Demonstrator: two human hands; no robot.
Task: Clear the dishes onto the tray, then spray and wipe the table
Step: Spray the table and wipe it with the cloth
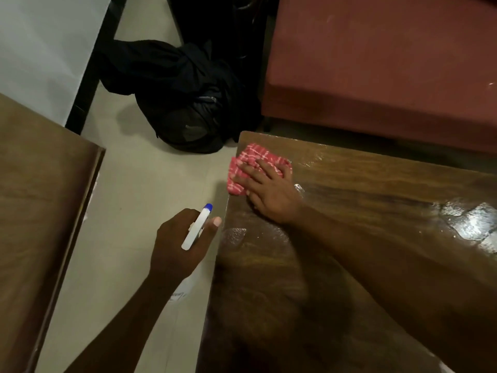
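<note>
Spray bottle (196, 228) sits at centre frame, over the floor just left of the wooden table (349, 238). The left hand (172, 238) grips it. Its white head runs from lower left to upper right, and the blue nozzle points up-frame toward the red checked cloth (255, 160). The right hand (269, 189) presses flat, fingers spread, on that cloth at the table's upper-left corner, where the wood shines wet.
</note>
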